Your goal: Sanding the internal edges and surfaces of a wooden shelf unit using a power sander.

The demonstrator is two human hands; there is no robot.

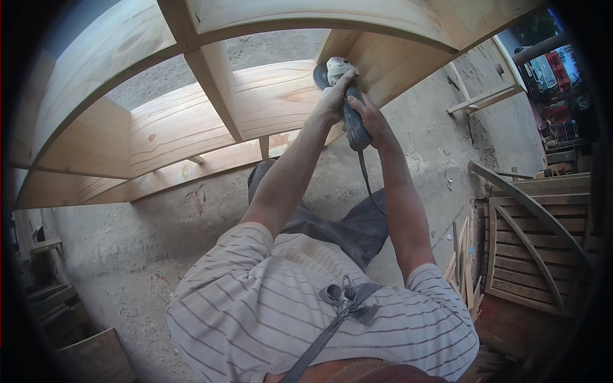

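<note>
Both my hands hold a corded angle grinder with a dark body, its head wrapped in pale material. My left hand grips it near the head, and my right hand is closed around the body lower down. A round dark disc at the tool's head is against or close to the inside of an open wooden shelf unit; actual contact cannot be told. The unit has pale, grained boards and upright dividers. From the tool's lower end a cord hangs towards my legs.
Concrete floor lies under the unit and around me. A slatted wooden panel, a curved strip and thin offcuts are at the right. A small wooden frame stands at upper right. Boards lie at lower left.
</note>
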